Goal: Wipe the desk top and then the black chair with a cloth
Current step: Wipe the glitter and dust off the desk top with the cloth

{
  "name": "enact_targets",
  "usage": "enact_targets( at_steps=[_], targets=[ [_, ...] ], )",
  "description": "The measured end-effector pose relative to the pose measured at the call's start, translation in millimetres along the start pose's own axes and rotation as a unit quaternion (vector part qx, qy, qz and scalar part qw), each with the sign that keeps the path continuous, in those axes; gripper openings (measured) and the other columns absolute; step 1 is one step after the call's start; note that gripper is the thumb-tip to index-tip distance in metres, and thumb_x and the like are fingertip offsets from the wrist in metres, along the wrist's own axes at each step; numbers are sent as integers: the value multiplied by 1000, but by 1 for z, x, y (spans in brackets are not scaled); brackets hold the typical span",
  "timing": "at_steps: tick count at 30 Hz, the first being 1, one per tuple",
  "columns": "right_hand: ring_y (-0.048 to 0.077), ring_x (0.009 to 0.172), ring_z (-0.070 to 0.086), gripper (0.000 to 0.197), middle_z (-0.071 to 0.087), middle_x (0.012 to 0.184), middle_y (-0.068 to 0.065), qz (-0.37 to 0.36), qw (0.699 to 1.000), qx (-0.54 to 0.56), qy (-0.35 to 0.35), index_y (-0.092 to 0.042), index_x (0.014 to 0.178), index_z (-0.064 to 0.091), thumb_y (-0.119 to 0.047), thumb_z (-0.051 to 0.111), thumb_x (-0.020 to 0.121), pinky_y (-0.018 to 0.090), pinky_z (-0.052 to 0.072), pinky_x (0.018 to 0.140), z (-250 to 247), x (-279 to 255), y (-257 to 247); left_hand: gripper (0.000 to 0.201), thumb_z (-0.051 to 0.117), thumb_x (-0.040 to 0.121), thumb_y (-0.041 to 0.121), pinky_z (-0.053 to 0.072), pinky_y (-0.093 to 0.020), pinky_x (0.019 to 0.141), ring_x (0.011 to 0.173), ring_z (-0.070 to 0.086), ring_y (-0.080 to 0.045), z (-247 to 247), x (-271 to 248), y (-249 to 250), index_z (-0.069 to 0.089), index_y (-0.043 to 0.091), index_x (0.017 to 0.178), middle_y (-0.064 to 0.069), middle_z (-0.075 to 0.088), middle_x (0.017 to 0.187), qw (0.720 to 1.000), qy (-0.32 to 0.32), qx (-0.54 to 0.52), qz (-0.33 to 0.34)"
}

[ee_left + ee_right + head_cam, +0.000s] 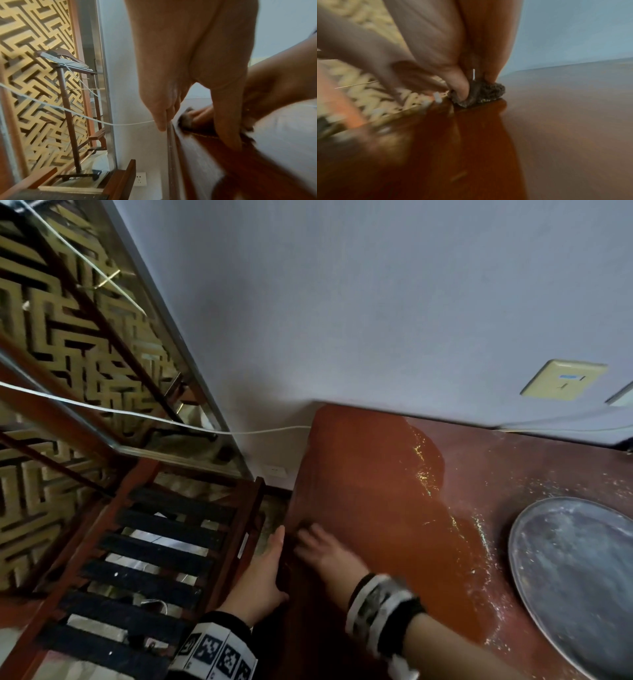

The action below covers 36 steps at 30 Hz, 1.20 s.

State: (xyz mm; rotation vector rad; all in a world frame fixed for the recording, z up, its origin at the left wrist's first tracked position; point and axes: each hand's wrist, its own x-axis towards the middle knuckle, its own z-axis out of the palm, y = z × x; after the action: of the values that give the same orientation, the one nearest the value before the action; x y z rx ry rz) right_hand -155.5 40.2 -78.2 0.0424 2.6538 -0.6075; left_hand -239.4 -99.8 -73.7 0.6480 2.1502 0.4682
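A: Half the desk top (370, 474), roughly, looks wiped: a clean, glossy reddish band runs from the wall to the near edge, while the part to its right is speckled with dust around a round metal tray (579, 577).

B: Where's the cloth (481, 93)?

A: At the desk's left edge, under the right hand (325, 549), whose fingertips curl into the dark, nubbly wad and press it to the wood. The left hand (263, 577) lies flat along the desk's side, fingers straight, gripping nothing.

B: So what's left?

A: I judge the dusty right portion, probably under that tray too, then the whole chair. A slatted wooden rack (154, 559) stands beside the desk; no black chair shows in any view.
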Motion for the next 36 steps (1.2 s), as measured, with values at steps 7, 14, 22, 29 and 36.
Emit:
enact_targets(
  at_steps=[7, 14, 22, 29, 36],
  targets=[
    [-3, 98, 63, 44, 67, 97, -27, -118, 990, -81, 15, -46, 76, 72, -28, 32, 77, 12, 45, 82, 30, -10, -19, 104, 64, 82, 1, 17, -26, 116, 146, 5, -19, -19, -6, 3, -15, 12, 148, -7, -10, 158, 991, -70, 92, -71],
    [13, 145, 2, 61, 8, 157, -8, 132, 983, 46, 117, -29, 146, 28, 3, 31, 95, 30, 20, 115, -29, -10, 97, 102, 66, 82, 2, 4, -23, 115, 146, -3, -14, -18, 13, 46, -8, 15, 150, 0, -8, 158, 998, -5, 53, 19],
    [19, 146, 3, 61, 6, 158, -2, 360, 919, 73, 146, -29, 147, 22, -4, 39, 95, 36, 25, 113, -63, -58, 220, 76, 50, 96, 29, 1, -32, 117, 146, -10, -16, 26, 86, 119, 0, 17, 151, -2, -10, 159, 979, 6, 158, 130],
    [23, 145, -7, 68, -5, 158, -1, 278, 955, 45, 97, -23, 149, 16, 2, 38, 90, 42, 16, 117, -74, -27, 188, 83, 54, 91, 39, 3, -33, 118, 146, -8, -19, 25, 134, 155, 3, 13, 151, -5, -9, 159, 973, 55, 192, 115],
    [23, 145, 2, 62, 4, 158, 3, 221, 967, 54, 113, -21, 147, 25, 2, 40, 91, 27, 11, 115, -91, 1, 233, 85, 59, 89, 36, 4, -30, 118, 146, -7, -18, 28, 162, 176, 6, 12, 151, -4, -7, 159, 981, 99, 142, 85]
  ],
)
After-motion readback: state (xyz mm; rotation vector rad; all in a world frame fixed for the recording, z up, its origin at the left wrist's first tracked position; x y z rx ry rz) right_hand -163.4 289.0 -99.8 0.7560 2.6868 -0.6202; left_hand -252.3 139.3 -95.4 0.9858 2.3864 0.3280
